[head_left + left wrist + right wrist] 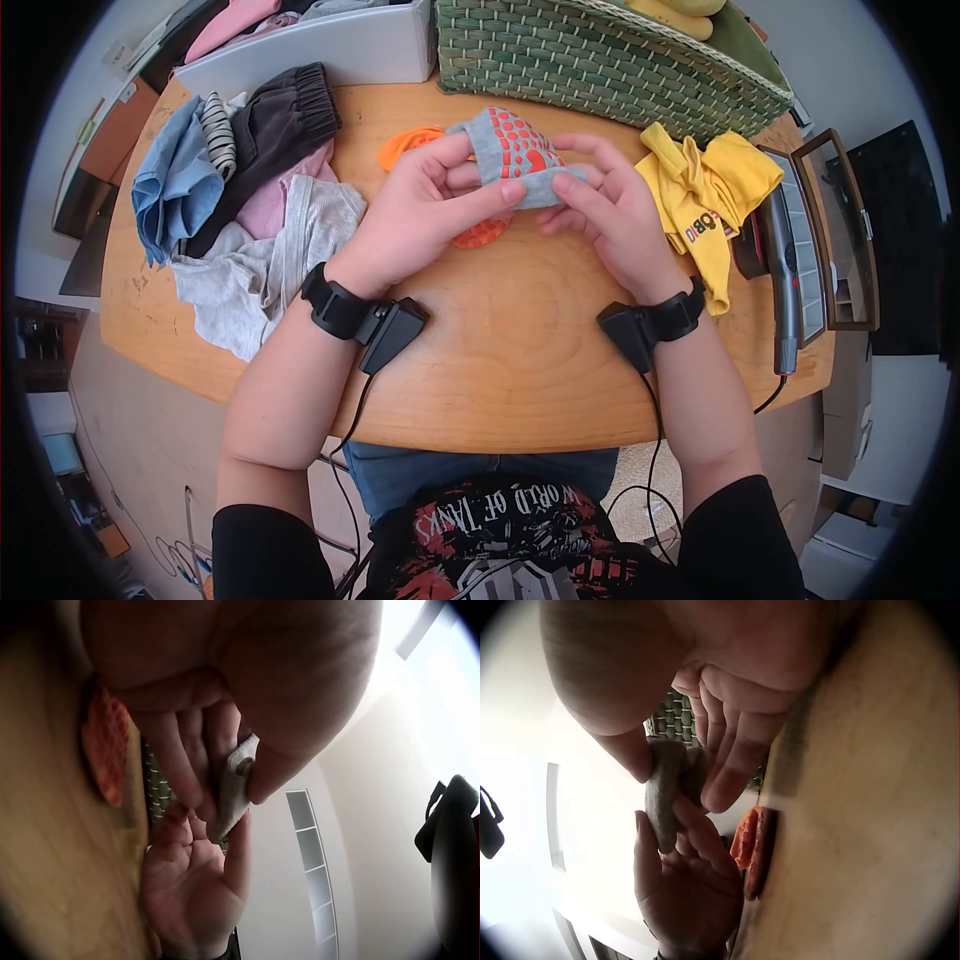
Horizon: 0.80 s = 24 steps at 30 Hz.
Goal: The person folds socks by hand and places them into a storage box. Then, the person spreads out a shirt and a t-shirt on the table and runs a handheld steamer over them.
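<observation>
Both hands pinch the grey sock [518, 140]: the left hand [408, 218] and the right hand [622, 215] each have a thumb against its near edge, with fingers behind. The sock, patterned with red dots, is held up off the table, in front of the green basket [600, 62] on the person's side.

The grip takes in only a narrow strip of soft cloth, so if either thumb eases, that side could slip free and the sock would sag or twist. Pulling the hands apart too hard could stretch the edge or jerk it out of one pinch.

Below the hands, on the tabletop in front of the basket, lies an orange dotted item [482, 236], partly hidden from the head view. Because the hands cover it, low fingers could nudge it unnoticed, or a dropped sock could land on it.

Farther out, the yellow garment [705, 185] lies before the basket's right end, near the right wrist; a sideways swing might drag it. To the basket's left and nearer the person, the light grey garment [255, 275] lies beside the left forearm, where a wrist strap could catch it.
</observation>
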### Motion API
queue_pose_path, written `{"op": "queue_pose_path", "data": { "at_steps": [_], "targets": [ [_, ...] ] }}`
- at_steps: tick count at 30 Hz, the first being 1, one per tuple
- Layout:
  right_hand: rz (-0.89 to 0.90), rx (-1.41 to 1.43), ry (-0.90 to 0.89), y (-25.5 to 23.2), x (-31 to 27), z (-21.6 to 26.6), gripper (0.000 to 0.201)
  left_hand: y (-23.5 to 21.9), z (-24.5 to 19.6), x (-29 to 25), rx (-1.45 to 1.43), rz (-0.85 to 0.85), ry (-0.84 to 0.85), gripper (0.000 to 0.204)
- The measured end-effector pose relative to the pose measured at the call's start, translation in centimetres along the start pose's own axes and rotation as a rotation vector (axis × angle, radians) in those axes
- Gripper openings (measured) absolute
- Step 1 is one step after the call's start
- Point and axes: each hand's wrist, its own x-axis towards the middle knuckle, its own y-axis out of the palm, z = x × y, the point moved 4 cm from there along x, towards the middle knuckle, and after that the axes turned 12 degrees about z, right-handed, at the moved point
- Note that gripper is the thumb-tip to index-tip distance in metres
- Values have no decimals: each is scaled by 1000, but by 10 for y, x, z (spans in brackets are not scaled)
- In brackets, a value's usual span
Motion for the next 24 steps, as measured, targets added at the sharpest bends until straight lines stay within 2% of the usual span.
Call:
{"op": "queue_pose_path", "data": {
  "at_steps": [2, 5, 6, 8, 24],
  "targets": [
    [130, 238, 133, 6, 0, -4, 32, 3, -2, 0, -18, -28, 26, 41],
    [204, 227, 112, 3, 0, -10, 29, 1, -1, 0, 4, -12, 30, 40],
    [204, 227, 113, 3, 1, -11, 29, 0, 0, 0, 4, -13, 29, 40],
    [97, 176, 50, -1, 2, -9, 24, -3, 2, 0, 75, -11, 13, 38],
    [75, 79, -69, -5, 1, -4, 20, -6, -2, 0, 65, -38, -24, 38]
  ]
}}
